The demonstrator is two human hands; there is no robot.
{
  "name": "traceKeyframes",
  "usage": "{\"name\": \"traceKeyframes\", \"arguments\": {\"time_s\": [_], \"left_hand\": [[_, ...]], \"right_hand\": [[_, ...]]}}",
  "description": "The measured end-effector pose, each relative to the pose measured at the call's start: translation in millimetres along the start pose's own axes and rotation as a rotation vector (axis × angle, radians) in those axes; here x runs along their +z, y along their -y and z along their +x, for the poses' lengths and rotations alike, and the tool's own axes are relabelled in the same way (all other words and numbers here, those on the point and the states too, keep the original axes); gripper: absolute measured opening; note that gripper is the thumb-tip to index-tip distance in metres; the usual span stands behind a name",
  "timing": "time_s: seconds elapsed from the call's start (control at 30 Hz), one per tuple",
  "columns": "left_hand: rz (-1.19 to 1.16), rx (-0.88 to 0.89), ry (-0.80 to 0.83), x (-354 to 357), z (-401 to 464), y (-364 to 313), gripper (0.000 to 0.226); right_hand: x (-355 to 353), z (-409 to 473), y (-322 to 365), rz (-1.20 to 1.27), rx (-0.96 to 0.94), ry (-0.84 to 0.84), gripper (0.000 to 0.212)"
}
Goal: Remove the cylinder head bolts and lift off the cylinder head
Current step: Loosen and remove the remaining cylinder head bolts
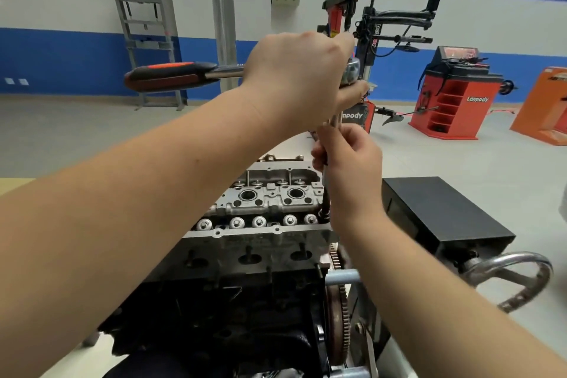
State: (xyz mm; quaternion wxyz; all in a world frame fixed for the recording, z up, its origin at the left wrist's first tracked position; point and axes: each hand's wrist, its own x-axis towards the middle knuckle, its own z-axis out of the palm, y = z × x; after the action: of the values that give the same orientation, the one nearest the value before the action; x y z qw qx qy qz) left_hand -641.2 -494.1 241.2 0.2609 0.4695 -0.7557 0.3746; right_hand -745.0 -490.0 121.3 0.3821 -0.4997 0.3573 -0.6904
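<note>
Left hand [302,77] grips the ratchet [184,75] head; right hand [346,169] pinches its extension bar [325,190] over the cylinder head [270,205]. Beyond them, a red machine [454,95] reads "Lanpody".

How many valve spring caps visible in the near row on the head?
5, in a line along the cylinder head near edge. More may hide behind the right hand.

ratchet [184,75] head: hidden by left hand [294,77] | bolt engagement: perhaps seated, unclear
</note>
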Motion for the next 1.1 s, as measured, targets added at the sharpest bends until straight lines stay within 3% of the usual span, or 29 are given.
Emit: {"name": "traceKeyframes", "arguments": {"time_s": [0.17, 0.2, 0.3, 0.37, 0.43, 0.53, 0.63, 0.73, 0.77, 0.8, 0.87, 0.9, 0.93, 1.1], "left_hand": [[0.018, 0.023, -0.034, -2.3, -2.3, -7.5, 0.047], [0.035, 0.013, -0.039, -4.1, -2.0, -8.3, 0.051], [0.035, -0.026, -0.038, -4.8, -1.7, -5.5, 0.054], [0.010, 0.013, -0.043, -2.1, -0.6, -3.1, 0.049], [-0.007, 0.024, -0.032, -0.6, 0.1, -1.4, 0.046], [-0.002, -0.002, -0.010, 2.1, 3.1, 0.3, 0.046], [0.025, -0.003, -0.020, 3.2, 4.1, -3.9, 0.043], [0.060, -0.001, -0.048, 2.3, 4.7, -14.8, 0.045], [0.074, -0.011, -0.050, 1.3, 5.1, -16.9, 0.047], [0.086, -0.027, -0.043, 0.7, 5.5, -16.9, 0.049], [0.067, -0.047, -0.031, 1.2, 5.0, -12.9, 0.050], [0.032, -0.036, -0.033, 2.1, 4.6, -10.9, 0.049], [-0.004, -0.013, -0.041, 2.6, 5.2, -9.0, 0.046], [-0.072, 0.014, -0.081, 3.4, 4.0, -1.5, 0.038]], "right_hand": [[15.5, -7.5, -5.6, -0.123, -0.046, -0.107, 0.034], [8.4, 6.5, 1.5, -0.121, 0.051, -0.010, 0.039], [-18.7, 41.8, 24.8, 0.042, 0.388, 0.626, 0.032], [-28.2, 46.8, 25.4, 0.060, 0.385, 0.733, 0.028], [-22.7, 35.4, 15.6, -0.068, 0.223, 0.495, 0.019], [-4.4, -4.5, -7.8, -0.149, -0.017, -0.045, 0.022], [20.4, -38.2, -24.3, -0.212, -0.069, -0.151, 0.037], [29.7, -22.7, -16.7, -0.261, -0.030, -0.268, 0.021], [20.5, -6.4, -10.6, -0.272, 0.042, -0.200, 0.032], [7.8, 11.2, -3.6, -0.216, 0.164, -0.015, 0.041], [-17.7, 37.6, 11.6, -0.029, 0.426, 0.520, 0.043], [-29.2, 44.5, 14.5, 0.022, 0.474, 0.709, 0.042], [-36.5, 48.6, 13.1, 0.041, 0.473, 0.790, 0.041], [-22.9, 35.3, 5.0, 0.046, 0.378, 0.597, 0.039]]}}
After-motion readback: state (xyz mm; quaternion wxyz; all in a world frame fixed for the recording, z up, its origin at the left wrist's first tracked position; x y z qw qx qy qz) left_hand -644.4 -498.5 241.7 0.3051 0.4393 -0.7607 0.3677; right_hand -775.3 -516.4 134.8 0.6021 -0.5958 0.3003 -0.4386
